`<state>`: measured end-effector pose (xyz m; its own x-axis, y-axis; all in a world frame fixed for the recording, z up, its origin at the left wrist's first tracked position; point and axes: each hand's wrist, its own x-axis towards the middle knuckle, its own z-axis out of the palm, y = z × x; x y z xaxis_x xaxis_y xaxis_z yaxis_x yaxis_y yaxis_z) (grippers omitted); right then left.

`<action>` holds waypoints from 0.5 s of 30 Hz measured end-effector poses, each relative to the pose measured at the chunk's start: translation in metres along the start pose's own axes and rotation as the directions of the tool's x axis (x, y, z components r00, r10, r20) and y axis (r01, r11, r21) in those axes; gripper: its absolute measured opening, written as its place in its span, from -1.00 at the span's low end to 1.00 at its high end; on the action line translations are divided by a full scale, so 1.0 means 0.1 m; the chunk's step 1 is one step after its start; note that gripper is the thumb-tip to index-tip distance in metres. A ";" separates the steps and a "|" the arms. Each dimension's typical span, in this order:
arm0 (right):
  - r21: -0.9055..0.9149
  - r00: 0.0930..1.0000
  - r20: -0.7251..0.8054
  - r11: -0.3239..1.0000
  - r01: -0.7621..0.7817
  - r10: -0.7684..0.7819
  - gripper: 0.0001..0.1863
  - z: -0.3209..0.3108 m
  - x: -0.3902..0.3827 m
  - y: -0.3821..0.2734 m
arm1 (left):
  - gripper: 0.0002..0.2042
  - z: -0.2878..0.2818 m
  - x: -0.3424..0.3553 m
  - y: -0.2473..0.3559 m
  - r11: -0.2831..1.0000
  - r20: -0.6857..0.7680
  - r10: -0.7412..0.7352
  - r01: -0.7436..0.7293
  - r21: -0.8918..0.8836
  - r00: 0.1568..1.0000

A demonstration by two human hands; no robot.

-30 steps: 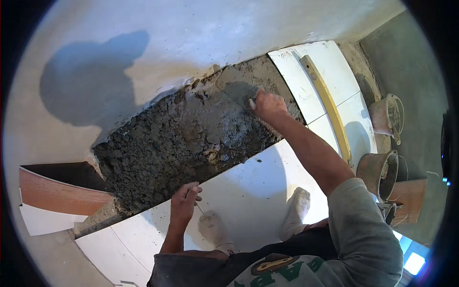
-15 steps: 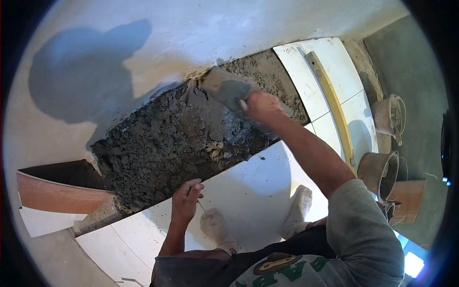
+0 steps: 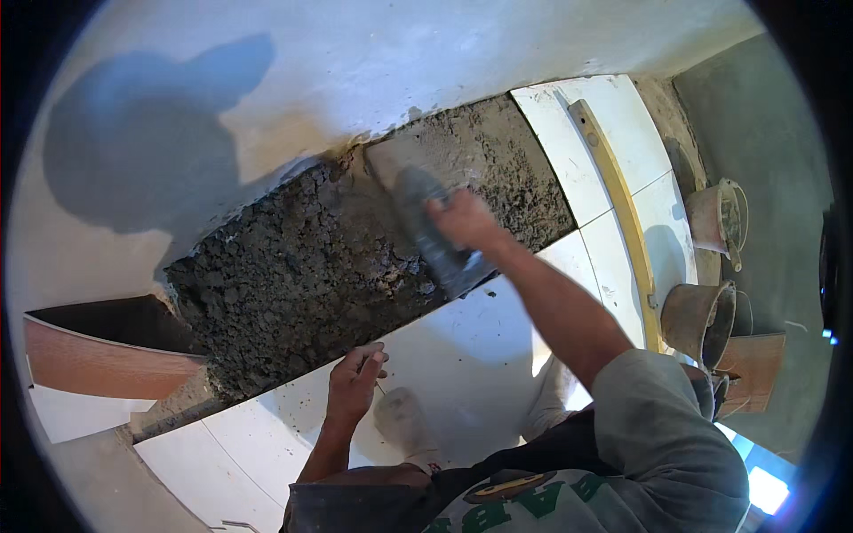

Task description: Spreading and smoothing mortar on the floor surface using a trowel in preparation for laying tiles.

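My right hand [image 3: 464, 220] is closed round the handle of a long, flat plastering float [image 3: 425, 213], grey with wet mortar. The float lies across the mortar bed [image 3: 293, 266], reaching from near the wall toward the edge of the white tiles. Left of the float the mortar is dark, rough and lumpy; on its right it looks flatter. My left hand [image 3: 355, 382] hovers beside the tile edge, its fingers loosely bent and apart from the thumb, with nothing visible in it.
White floor tiles [image 3: 462, 355] lie under my feet, with more at the right. A yellow straightedge [image 3: 617, 195] rests across them. Two buckets [image 3: 709, 218] [image 3: 697, 320] stand by the right wall. Boxed-up tiles [image 3: 115, 364] lean at the left. The wall [image 3: 311, 53] bounds the mortar behind.
My right hand has swung the float toward me and slightly left, turning it steeper across the mortar. My left hand has shifted slightly, staying by the tile edge.
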<state>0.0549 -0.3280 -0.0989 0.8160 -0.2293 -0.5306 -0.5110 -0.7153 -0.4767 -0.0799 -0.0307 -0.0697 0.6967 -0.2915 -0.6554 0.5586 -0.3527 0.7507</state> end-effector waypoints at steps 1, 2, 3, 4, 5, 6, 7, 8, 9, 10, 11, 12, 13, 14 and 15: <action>0.036 0.999 0.030 0.999 -0.031 0.030 -0.40 0.18 -0.04 -0.20 | -0.64 -0.01 0.00 -0.02 1.000 -0.010 -0.016 0.016 -0.010 1.000; 0.074 0.997 0.059 0.995 -0.061 0.057 -0.39 0.35 -0.11 -0.40 | -0.64 -0.03 0.02 -0.02 0.999 -0.021 -0.030 0.030 -0.018 0.999; 0.028 0.999 0.050 0.999 0.018 -0.019 -0.43 0.44 -0.21 -0.57 | -0.64 -0.04 0.04 -0.03 1.000 -0.023 -0.026 0.026 -0.017 0.999; -0.020 0.995 0.046 0.995 0.093 -0.092 -0.44 0.46 -0.31 -0.69 | -0.64 -0.04 0.05 -0.03 1.000 -0.021 -0.006 0.006 -0.015 1.000; -0.021 0.995 0.044 0.995 0.094 -0.093 -0.44 0.44 -0.33 -0.74 | -0.64 -0.03 0.05 -0.03 1.000 -0.021 0.014 -0.014 -0.013 1.000; -0.032 0.995 0.070 0.997 0.074 -0.071 -0.45 0.43 -0.35 -0.77 | -0.64 -0.03 0.06 -0.03 1.000 -0.021 0.016 -0.016 -0.014 1.000; -0.042 0.994 0.097 0.998 0.054 -0.050 -0.46 0.41 -0.36 -0.80 | -0.65 -0.03 0.06 -0.04 1.000 -0.020 0.015 -0.015 -0.005 1.000; -0.042 0.994 0.098 0.998 0.056 -0.051 -0.46 0.35 -0.35 -0.78 | -0.65 -0.04 0.06 -0.04 1.000 -0.019 0.013 -0.013 0.003 1.000; -0.178 0.995 0.090 0.983 0.052 -0.036 -0.47 0.24 -0.32 -0.71 | -0.65 -0.05 0.05 -0.03 1.000 -0.022 0.013 -0.013 0.002 1.000; -0.313 0.997 0.075 0.949 0.036 -0.013 -0.47 0.09 -0.27 -0.58 | -0.65 -0.04 0.03 0.02 1.000 -0.029 0.006 -0.006 0.022 1.000; -0.321 0.999 0.022 0.946 -0.038 0.047 -0.47 -0.09 -0.20 -0.44 | -0.65 -0.04 0.00 0.04 0.999 -0.043 -0.001 0.003 0.045 0.999; -0.324 0.994 -0.028 0.940 -0.107 0.103 -0.47 -0.24 -0.12 -0.29 | -0.65 -0.06 -0.02 0.02 0.999 -0.047 -0.004 0.006 0.045 0.999; -0.347 0.992 -0.077 0.929 -0.124 0.104 -0.47 -0.38 -0.11 -0.16 | -0.65 -0.06 -0.02 -0.01 0.999 -0.063 -0.024 0.025 0.024 0.998; -0.368 0.987 -0.126 0.919 -0.141 0.101 -0.46 -0.51 -0.10 -0.04 | -0.65 -0.06 -0.02 -0.03 0.999 -0.082 -0.043 0.043 0.005 0.996; -0.369 0.987 -0.130 0.919 -0.140 0.098 -0.46 -0.62 -0.07 0.10 | -0.65 -0.04 -0.02 -0.03 0.999 -0.083 -0.038 0.038 0.003 0.996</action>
<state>0.0613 -0.3744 -0.0564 0.7903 -0.3820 -0.4791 -0.4838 -0.8688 -0.1053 -0.0812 -0.0251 -0.0704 0.7100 -0.2032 -0.6742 0.5834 -0.3665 0.7248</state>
